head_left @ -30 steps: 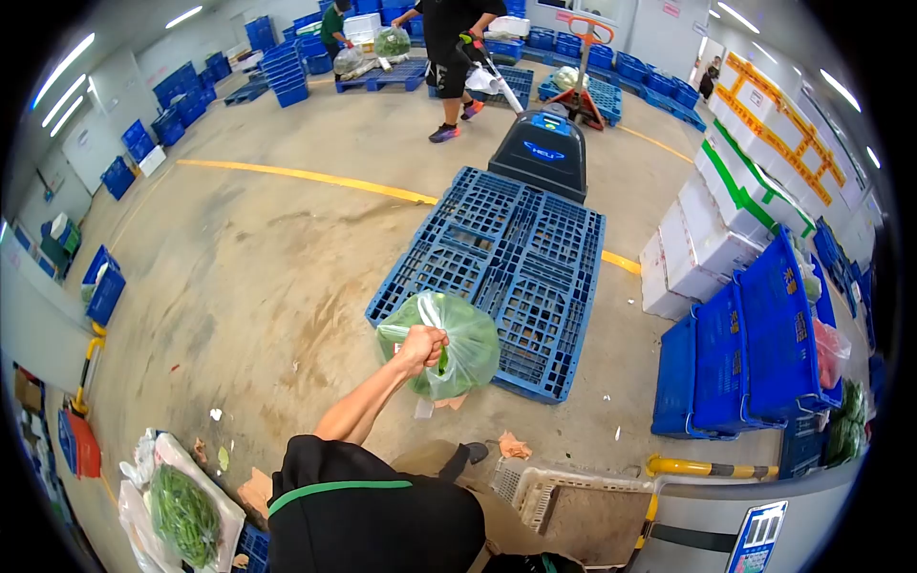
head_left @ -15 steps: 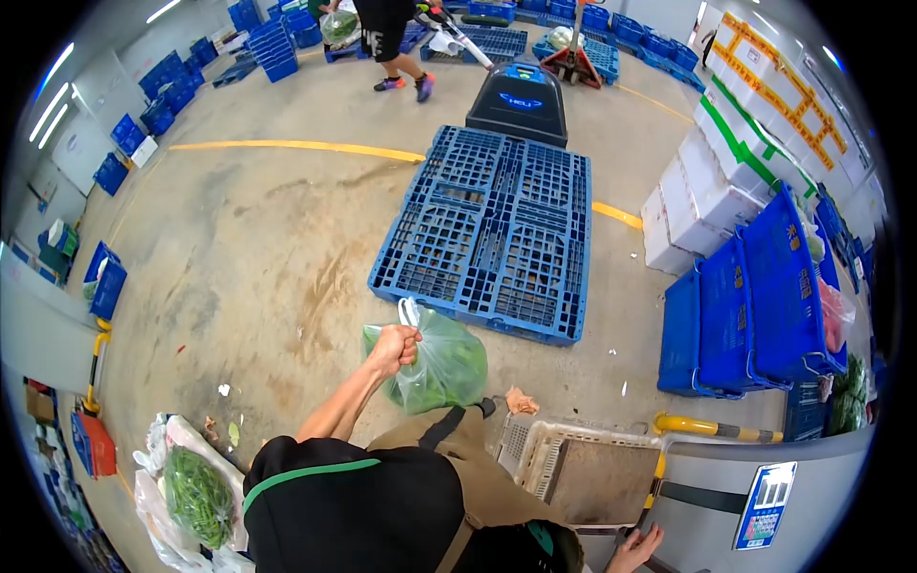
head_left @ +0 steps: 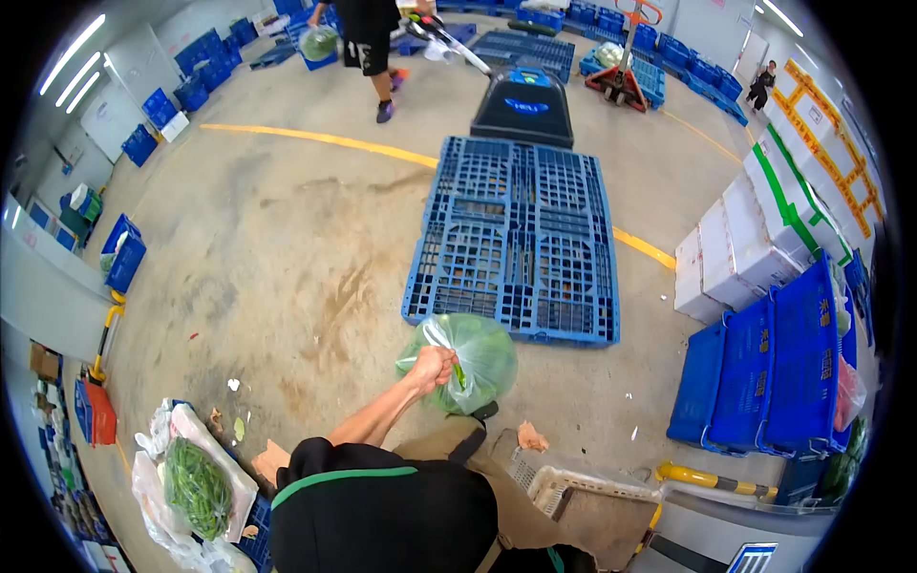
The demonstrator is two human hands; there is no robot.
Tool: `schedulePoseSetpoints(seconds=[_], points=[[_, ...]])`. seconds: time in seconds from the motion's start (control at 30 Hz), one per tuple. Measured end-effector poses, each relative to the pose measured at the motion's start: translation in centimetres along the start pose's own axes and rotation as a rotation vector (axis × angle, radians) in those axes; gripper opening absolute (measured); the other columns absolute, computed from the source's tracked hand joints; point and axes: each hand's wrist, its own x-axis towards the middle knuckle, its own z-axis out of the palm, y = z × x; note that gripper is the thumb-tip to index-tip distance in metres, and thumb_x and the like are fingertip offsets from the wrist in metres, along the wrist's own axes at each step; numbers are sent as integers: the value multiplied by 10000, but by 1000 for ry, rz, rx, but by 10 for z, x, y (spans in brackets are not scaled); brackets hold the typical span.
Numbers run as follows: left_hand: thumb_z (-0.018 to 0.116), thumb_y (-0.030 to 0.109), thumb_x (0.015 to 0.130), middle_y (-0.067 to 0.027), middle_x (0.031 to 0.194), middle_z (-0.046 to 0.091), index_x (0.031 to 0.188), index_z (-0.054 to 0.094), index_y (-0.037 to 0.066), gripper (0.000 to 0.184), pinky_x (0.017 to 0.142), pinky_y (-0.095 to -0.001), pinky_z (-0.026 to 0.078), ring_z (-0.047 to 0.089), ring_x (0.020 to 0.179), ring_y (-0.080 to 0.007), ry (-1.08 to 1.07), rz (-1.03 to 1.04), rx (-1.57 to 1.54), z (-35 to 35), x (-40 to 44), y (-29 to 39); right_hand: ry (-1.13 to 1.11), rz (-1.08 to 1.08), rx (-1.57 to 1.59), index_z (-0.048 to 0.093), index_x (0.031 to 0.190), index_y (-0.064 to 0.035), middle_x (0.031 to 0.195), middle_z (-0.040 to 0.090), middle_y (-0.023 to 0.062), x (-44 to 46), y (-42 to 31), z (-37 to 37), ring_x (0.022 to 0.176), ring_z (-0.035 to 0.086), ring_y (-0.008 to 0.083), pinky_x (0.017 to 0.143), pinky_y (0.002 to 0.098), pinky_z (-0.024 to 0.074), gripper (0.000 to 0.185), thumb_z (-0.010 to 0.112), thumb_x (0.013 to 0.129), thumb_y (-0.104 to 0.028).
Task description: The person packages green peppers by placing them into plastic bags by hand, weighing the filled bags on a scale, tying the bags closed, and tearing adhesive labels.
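Note:
My left hand (head_left: 436,367) is closed around the gathered neck of a clear plastic bag (head_left: 478,358) full of green vegetables. The bag hangs in front of my legs, at the near edge of a blue plastic pallet (head_left: 516,229). The pallet lies on the forks of a black HELI pallet truck (head_left: 522,107). My right hand is out of view. At the lower left, another clear bag of leafy greens (head_left: 198,487) lies on white wrapping.
White foam boxes (head_left: 745,229) and blue crates (head_left: 769,363) stand at the right, above a yellow-black rail (head_left: 716,478). A beige crate (head_left: 592,506) is near my feet. A person (head_left: 371,48) walks behind the pallet truck.
The bag in my left hand has swung slightly as I moved. My right hand, seen at the lower right half a second ago, has left the view. The other person has moved left.

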Motion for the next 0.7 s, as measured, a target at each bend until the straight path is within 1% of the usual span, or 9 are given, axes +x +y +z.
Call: schedulePoseSetpoints(seconds=[0.03, 0.1, 0.2, 0.3, 0.4, 0.5, 0.53, 0.67, 0.7], points=[[422, 92, 897, 24, 475, 315, 766, 492, -26, 190, 334, -252, 201, 263, 358, -84, 4, 0, 17, 3, 5, 2, -42, -6, -22, 554, 1186, -21, 1144, 534, 258, 16, -23, -1, 996, 513, 416, 858, 443, 425, 365, 554, 866, -197], [436, 92, 896, 23, 460, 297, 788, 492, -41, 180, 336, -256, 209, 259, 356, -89, -5, -49, 18, 3, 22, 15, -97, 54, 20, 537, 1206, -22, 1174, 514, 259, 46, -58, 0, 1037, 495, 413, 889, 440, 409, 370, 546, 862, -159], [448, 100, 899, 10, 455, 309, 777, 491, -40, 190, 331, -261, 210, 264, 350, -89, -46, -47, 59, 6, 48, 28, -87, 0, 31, 526, 1215, -18, 1191, 499, 255, 82, -85, 6, 1069, 482, 412, 904, 440, 404, 377, 531, 854, -124], [448, 112, 900, 21, 480, 316, 760, 496, -25, 201, 343, -259, 196, 265, 368, -82, -64, -78, 130, 22, 65, 46, -141, 84, 97, 540, 1211, -39, 1202, 493, 254, 106, -128, -6, 1084, 478, 412, 913, 443, 400, 369, 521, 848, -104], [457, 109, 894, 18, 475, 315, 756, 502, -28, 199, 341, -263, 188, 258, 362, -84, -55, -107, 134, 32, 85, 47, -151, 64, 47, 549, 1209, -66, 1214, 484, 256, 114, -122, 2, 1087, 477, 413, 918, 442, 398, 370, 522, 842, -107], [458, 104, 892, 13, 473, 317, 755, 508, -31, 199, 338, -263, 178, 250, 356, -84, -46, -108, 163, 36, 111, 38, -182, 162, 4, 555, 1212, -93, 1217, 484, 256, 118, -121, 12, 1087, 478, 413, 920, 440, 399, 378, 533, 836, -120], [458, 105, 892, 12, 472, 317, 755, 508, -33, 201, 337, -264, 177, 249, 355, -85, -44, -128, 149, 37, 125, 38, -207, 186, 66, 530, 1238, -78, 1231, 477, 253, 122, -129, 14, 1099, 470, 413, 928, 437, 394, 410, 536, 832, -138], [454, 106, 894, 8, 470, 318, 749, 508, -38, 210, 335, -266, 178, 250, 352, -86, -10, -164, 134, 42, 141, 27, -388, 278, -68, 490, 1264, -38, 1265, 460, 243, 131, -111, 26, 1121, 450, 410, 949, 438, 376, 446, 534, 841, -173], [453, 105, 895, 8, 469, 318, 747, 507, -38, 212, 336, -266, 179, 252, 353, -86, 2, -169, 145, 43, 144, 25, -392, 276, -63, 491, 1265, -42, 1265, 460, 243, 136, -113, 28, 1122, 449, 412, 951, 438, 375, 447, 537, 839, -170]])
